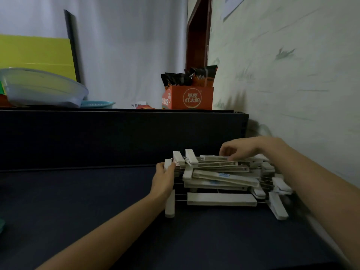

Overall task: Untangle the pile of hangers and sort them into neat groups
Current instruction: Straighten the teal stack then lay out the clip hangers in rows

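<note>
White hangers [221, 179] — dark navy table [78, 201] — orange box [188, 98].

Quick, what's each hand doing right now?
Left hand: grips a white clip at the hanger pile left end.
Right hand: pinches the top hanger.

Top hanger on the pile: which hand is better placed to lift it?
Likely right. The right hand pinches the top hanger from above; the left hand grips a clip at the left end of the pile.
</note>
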The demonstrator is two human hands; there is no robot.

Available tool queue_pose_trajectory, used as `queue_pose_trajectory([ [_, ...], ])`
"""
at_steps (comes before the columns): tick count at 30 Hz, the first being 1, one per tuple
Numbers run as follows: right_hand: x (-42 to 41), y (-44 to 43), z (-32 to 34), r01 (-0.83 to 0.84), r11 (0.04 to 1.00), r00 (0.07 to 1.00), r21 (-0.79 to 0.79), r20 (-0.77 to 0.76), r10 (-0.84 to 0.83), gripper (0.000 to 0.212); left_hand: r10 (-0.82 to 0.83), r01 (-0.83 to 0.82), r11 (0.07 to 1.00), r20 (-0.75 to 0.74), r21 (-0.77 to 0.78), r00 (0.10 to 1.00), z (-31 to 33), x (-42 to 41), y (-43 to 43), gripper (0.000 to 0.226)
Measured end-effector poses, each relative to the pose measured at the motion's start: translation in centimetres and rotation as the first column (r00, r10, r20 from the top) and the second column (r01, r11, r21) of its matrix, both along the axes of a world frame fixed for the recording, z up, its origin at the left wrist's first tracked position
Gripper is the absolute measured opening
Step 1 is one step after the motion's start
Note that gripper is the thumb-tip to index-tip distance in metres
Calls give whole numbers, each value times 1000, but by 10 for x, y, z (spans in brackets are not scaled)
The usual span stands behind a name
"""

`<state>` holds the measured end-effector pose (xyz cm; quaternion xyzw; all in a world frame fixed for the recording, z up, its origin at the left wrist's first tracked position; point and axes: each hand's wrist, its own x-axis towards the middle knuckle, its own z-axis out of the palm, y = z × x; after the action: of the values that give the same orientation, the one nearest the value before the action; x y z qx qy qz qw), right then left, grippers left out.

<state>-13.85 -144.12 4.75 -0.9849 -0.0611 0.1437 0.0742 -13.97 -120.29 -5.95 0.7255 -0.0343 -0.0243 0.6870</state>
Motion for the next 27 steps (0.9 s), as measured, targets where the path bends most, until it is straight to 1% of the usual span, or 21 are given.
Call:
queue_pose_trajectory([
  [4, -2, -10, -2, -77, 991, 996, 111, 45, 72, 20, -26, 22, 994, 37, 105, 999, -1, 1, 5, 42],
  [6, -5, -16, 1, -101, 980, 991, 174, 100, 84, 22, -40, 28, 983, 62, 181, 997, 2, 1, 8, 49],
  [8, -11, -22, 7, -130, 963, 979, 236, 186, 86, 22, -30, -5, 955, 114, 296, 993, 6, 4, 11, 61],
  [9, -14, -24, 11, -146, 958, 967, 245, 240, 86, 22, -16, -47, 932, 170, 358, 985, 8, 5, 12, 66],
  [11, -20, -28, 20, -167, 957, 932, 239, 355, 74, 23, -15, -167, 870, 364, 464, 931, 15, 5, 14, 68],
  [12, -24, -29, 24, -172, 955, 911, 240, 408, 61, 25, -53, -214, 837, 463, 504, 885, 18, 6, 15, 65],
  [13, -28, -30, 28, -175, 952, 890, 250, 454, 44, 26, -113, -222, 815, 522, 535, 845, 22, 7, 15, 60],
  [14, -32, -32, 31, -176, 947, 869, 267, 494, 22, 26, -176, -197, 801, 537, 565, 825, 26, 8, 14, 57],
  [16, -41, -34, 35, -178, 932, 829, 316, 558, -30, 26, -268, -135, 777, 517, 615, 813, 35, 11, 9, 61],
  [17, -45, -34, 36, -181, 921, 817, 346, 574, -55, 25, -297, -139, 747, 513, 650, 805, 39, 14, 5, 60],
  [19, -53, -34, 37, -183, 902, 806, 391, 585, -90, 23, -334, -189, 638, 490, 746, 805, 47, 22, -4, 50],
  [20, -56, -34, 37, -185, 898, 801, 400, 591, -99, 23, -358, -188, 561, 441, 806, 823, 51, 27, -10, 46],
  [22, -60, -34, 36, -175, 903, 791, 392, 603, -108, 24, -422, -109, 396, 287, 912, 860, 61, 34, -19, 45],
  [23, -61, -34, 36, -163, 910, 788, 380, 606, -112, 25, -448, -58, 340, 216, 939, 868, 65, 38, -23, 45],
  [24, -63, -35, 35, -150, 917, 785, 370, 608, -117, 25, -468, -9, 306, 159, 952, 869, 69, 41, -28, 46],
  [27, -66, -37, 33, -125, 926, 769, 355, 625, -136, 22, -494, 99, 254, 41, 962, 868, 76, 48, -39, 43],
])
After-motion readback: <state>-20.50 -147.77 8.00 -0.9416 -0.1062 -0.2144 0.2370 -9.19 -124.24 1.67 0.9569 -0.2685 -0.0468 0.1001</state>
